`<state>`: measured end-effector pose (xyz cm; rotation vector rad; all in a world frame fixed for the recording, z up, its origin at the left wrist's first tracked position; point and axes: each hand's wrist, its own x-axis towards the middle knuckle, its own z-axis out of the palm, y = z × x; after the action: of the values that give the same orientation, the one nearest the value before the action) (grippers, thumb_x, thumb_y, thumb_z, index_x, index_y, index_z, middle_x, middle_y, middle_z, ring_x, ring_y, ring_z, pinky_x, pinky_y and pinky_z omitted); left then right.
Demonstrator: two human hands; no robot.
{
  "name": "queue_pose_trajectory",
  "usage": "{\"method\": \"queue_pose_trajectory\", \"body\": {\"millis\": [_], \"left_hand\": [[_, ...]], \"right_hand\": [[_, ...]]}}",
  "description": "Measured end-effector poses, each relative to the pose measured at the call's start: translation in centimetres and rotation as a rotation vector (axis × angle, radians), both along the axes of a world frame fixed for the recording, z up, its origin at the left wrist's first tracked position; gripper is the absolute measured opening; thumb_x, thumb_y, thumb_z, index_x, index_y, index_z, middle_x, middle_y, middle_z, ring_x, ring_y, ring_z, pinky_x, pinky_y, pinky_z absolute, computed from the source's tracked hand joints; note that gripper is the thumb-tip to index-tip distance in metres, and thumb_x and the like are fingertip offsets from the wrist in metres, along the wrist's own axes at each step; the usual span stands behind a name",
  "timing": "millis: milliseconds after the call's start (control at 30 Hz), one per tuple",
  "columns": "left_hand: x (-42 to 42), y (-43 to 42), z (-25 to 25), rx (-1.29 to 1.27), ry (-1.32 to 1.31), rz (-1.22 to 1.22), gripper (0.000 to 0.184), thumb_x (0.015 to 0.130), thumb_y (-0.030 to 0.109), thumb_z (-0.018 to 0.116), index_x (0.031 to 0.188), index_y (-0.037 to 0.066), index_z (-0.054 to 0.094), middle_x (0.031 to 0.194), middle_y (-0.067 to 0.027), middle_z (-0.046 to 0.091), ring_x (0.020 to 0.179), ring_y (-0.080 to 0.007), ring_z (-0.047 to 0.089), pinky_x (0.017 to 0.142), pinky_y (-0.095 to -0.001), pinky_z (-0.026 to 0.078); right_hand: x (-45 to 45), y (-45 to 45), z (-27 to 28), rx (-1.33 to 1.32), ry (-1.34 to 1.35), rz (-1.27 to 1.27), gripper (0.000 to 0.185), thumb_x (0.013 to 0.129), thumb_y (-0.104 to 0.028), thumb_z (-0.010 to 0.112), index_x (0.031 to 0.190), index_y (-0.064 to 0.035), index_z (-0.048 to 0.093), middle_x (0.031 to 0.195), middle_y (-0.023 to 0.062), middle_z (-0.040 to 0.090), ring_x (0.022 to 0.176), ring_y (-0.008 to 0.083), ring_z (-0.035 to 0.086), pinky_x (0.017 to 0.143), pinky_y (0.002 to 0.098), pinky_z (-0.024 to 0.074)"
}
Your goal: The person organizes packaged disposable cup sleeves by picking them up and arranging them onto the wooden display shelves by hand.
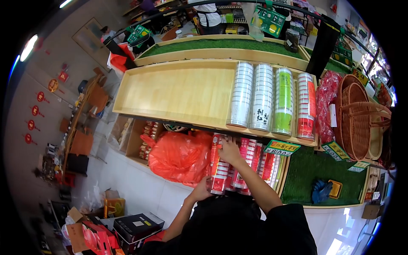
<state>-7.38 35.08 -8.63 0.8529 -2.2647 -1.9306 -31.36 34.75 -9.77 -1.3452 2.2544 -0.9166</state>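
Observation:
A clear tube of stacked red-and-white tins (pixel 219 172) lies on the lower shelf, one end toward me. My left hand (pixel 201 191) is closed around its near end, from the left side. Higher up, my right hand (pixel 230 151) reaches over the same tube with its fingers curled on the right side, partly hiding it. More pink and red tubes (pixel 248 157) lie close to the right of it. To the left, a bulging red plastic bag (pixel 178 157) rests against this row.
Above, a wooden tray (pixel 174 87) carries silver tubes (pixel 241 95), a green tube (pixel 283 100) and a red one (pixel 306 106) at its right. Wicker baskets (pixel 355 114) stand far right. A price tag (pixel 281 147) sticks out at the tray edge. Boxes (pixel 136 225) lie lower left.

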Motion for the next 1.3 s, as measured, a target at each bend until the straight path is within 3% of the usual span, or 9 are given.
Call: {"method": "queue_pose_trajectory", "body": {"millis": [267, 400, 567, 700, 800, 867, 900, 1100, 1300], "left_hand": [[4.7, -2.4, 9.2, -0.141, -0.328, -0.097, 0.088, 0.058, 0.007, 0.088, 0.133, -0.002, 0.043, 0.116, -0.0125, 0.062, 0.099, -0.0215, 0.063, 0.088, -0.0334, 0.051], [6.7, -3.7, 13.1, -0.135, -0.306, -0.184, 0.09, 0.053, 0.005, 0.089, 0.131, 0.0, 0.045, 0.111, -0.0103, 0.06, 0.103, -0.0214, 0.059, 0.092, -0.0334, 0.048], [8.4, -5.0, 18.2, -0.118, -0.238, -0.341, 0.084, 0.049, 0.015, 0.091, 0.121, 0.001, 0.048, 0.109, -0.0108, 0.059, 0.106, -0.0226, 0.058, 0.097, -0.0345, 0.044], [8.0, -3.9, 23.4, -0.115, -0.185, -0.378, 0.084, 0.053, 0.02, 0.091, 0.123, -0.001, 0.049, 0.116, -0.0125, 0.061, 0.11, -0.0226, 0.058, 0.099, -0.0354, 0.043], [5.1, 1.7, 26.3, -0.012, 0.011, 0.113, 0.057, 0.071, 0.016, 0.083, 0.12, -0.001, 0.059, 0.106, -0.0118, 0.067, 0.094, -0.0183, 0.065, 0.084, -0.0305, 0.051], [2.8, 4.8, 26.9, -0.713, 0.032, 0.599, 0.045, 0.075, 0.01, 0.08, 0.115, -0.003, 0.063, 0.098, -0.0098, 0.069, 0.079, -0.0163, 0.067, 0.074, -0.027, 0.054], [4.1, 3.9, 26.9, -0.627, -0.008, 0.533, 0.057, 0.076, 0.008, 0.08, 0.123, -0.005, 0.051, 0.117, -0.0169, 0.062, 0.101, -0.0146, 0.061, 0.087, -0.0299, 0.051], [2.8, -2.2, 26.7, -0.156, 0.373, 0.265, 0.049, 0.074, 0.005, 0.078, 0.117, -0.002, 0.057, 0.1, -0.0105, 0.064, 0.096, -0.0147, 0.063, 0.083, -0.0299, 0.051], [-5.2, -8.1, 24.0, -0.947, 0.347, -0.052, 0.059, 0.065, 0.016, 0.081, 0.117, -0.001, 0.059, 0.079, -0.0077, 0.063, 0.075, -0.0175, 0.062, 0.074, -0.0309, 0.051]], "right_hand": [[2.0, 3.6, 3.9, -0.22, 0.011, 0.112, 0.048, 0.08, -0.029, 0.065, 0.124, -0.0108, 0.058, 0.129, 0.0255, 0.047, 0.119, 0.0409, 0.045, 0.091, 0.0523, 0.0431], [3.2, 4.2, 8.5, -0.359, 0.077, 0.142, 0.041, 0.079, -0.028, 0.068, 0.117, -0.0123, 0.063, 0.122, 0.0238, 0.049, 0.116, 0.0393, 0.046, 0.088, 0.0527, 0.0431], [2.3, 5.4, 15.9, -0.512, 0.001, 0.246, 0.029, 0.076, -0.026, 0.072, 0.101, -0.0106, 0.069, 0.103, 0.0156, 0.057, 0.093, 0.0328, 0.056, 0.087, 0.0396, 0.043], [0.8, 6.6, 21.5, -0.644, 0.067, 0.281, 0.025, 0.077, -0.024, 0.071, 0.096, -0.0082, 0.069, 0.097, 0.0153, 0.058, 0.092, 0.0332, 0.057, 0.08, 0.0434, 0.0461], [0.1, 5.8, 23.5, -0.748, 0.052, 0.273, 0.025, 0.077, -0.024, 0.071, 0.095, -0.0071, 0.069, 0.096, 0.0163, 0.058, 0.089, 0.0322, 0.058, 0.077, 0.041, 0.0476], [-0.6, 5.3, 25.1, -0.788, 0.045, 0.255, 0.025, 0.077, -0.024, 0.07, 0.096, -0.0067, 0.068, 0.095, 0.0172, 0.057, 0.088, 0.0326, 0.059, 0.075, 0.0393, 0.0491], [-1.1, 5.2, 26.2, -0.866, 0.003, 0.221, 0.026, 0.078, -0.023, 0.07, 0.097, -0.0067, 0.068, 0.094, 0.0173, 0.056, 0.088, 0.033, 0.059, 0.075, 0.0395, 0.049], [-4.3, 3.9, 33.3, -0.981, 0.139, 0.217, 0.024, 0.077, -0.022, 0.066, 0.095, -0.0064, 0.066, 0.098, 0.017, 0.057, 0.092, 0.0348, 0.057, 0.083, 0.0418, 0.0469], [-8.0, -4.0, 33.1, -1.075, 0.244, 0.112, 0.019, 0.078, -0.017, 0.063, 0.094, -0.0066, 0.066, 0.102, 0.0143, 0.059, 0.101, 0.0337, 0.054, 0.091, 0.0414, 0.0432]]}}
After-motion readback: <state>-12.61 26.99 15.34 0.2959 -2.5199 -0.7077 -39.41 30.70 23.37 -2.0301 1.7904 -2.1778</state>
